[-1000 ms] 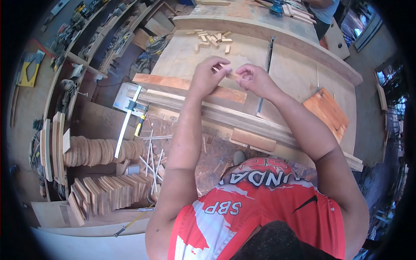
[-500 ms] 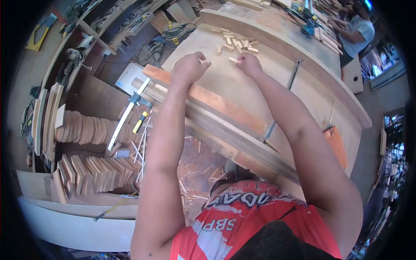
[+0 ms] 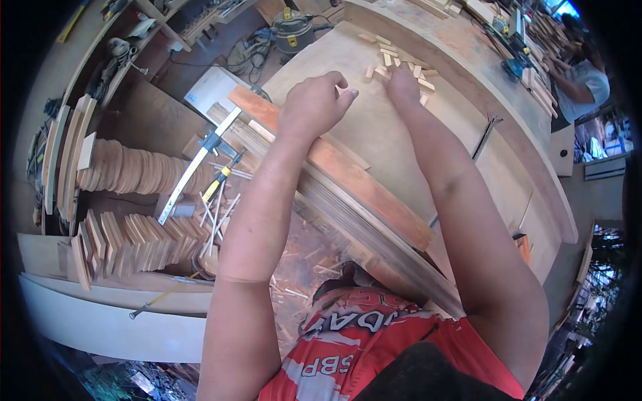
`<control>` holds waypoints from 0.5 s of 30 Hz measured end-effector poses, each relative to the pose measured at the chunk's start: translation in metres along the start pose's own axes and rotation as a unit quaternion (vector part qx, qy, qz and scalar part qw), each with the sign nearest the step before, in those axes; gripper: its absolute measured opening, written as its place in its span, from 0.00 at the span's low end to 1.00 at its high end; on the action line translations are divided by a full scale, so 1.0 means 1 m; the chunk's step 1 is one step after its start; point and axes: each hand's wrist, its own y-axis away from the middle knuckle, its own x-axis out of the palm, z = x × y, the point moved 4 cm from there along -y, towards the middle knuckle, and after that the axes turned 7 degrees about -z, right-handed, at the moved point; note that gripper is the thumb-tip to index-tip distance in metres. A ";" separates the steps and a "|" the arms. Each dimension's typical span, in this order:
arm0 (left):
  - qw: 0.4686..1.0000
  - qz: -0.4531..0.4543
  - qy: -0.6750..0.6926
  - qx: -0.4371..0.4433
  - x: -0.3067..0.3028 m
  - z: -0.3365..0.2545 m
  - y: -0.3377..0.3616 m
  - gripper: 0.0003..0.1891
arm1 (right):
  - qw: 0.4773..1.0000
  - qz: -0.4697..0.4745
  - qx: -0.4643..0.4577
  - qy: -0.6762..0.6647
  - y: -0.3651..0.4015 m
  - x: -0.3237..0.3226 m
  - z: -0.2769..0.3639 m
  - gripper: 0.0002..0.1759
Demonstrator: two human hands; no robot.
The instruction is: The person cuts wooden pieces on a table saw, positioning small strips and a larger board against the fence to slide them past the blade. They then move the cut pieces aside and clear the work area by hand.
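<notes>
My left hand [image 3: 317, 103] hovers over the near left part of the workbench, above an orange-brown board [image 3: 374, 190]. Its fingers curl loosely, the thumb stands apart, and nothing shows between them. My right hand [image 3: 404, 88] reaches into a loose pile of small wooden blocks [image 3: 426, 85] on the pale bench top [image 3: 321, 63]. The right fingers are bent together and partly hidden behind the hand. A small wooden block [image 3: 381, 73] lies at their left side, seemingly in their grip.
A bar clamp [image 3: 194, 170] sits at the bench's left end, near a yellow-handled tool [image 3: 216, 185]. Stacked wooden pieces [image 3: 144, 240] stand at left. A shop vacuum [image 3: 292, 33] is behind. A raised board [image 3: 461, 73] edges the bench; another person [image 3: 578, 83] works beyond.
My right hand has moved forward to the block pile; before, it pinched a small block in front of it. My left hand has shifted slightly right. The view has turned a little.
</notes>
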 end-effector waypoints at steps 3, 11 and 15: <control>1.000 -0.002 -0.006 0.005 0.000 0.000 0.000 0.17 | 0.998 0.055 -0.009 0.036 -0.007 0.001 0.000 0.15; 0.999 -0.034 -0.005 0.031 0.005 0.005 -0.001 0.18 | 0.985 0.047 -0.112 0.123 -0.008 0.016 -0.002 0.17; 0.998 -0.038 -0.005 0.043 0.007 0.005 -0.003 0.20 | 0.990 0.036 -0.095 0.095 -0.013 0.008 -0.010 0.17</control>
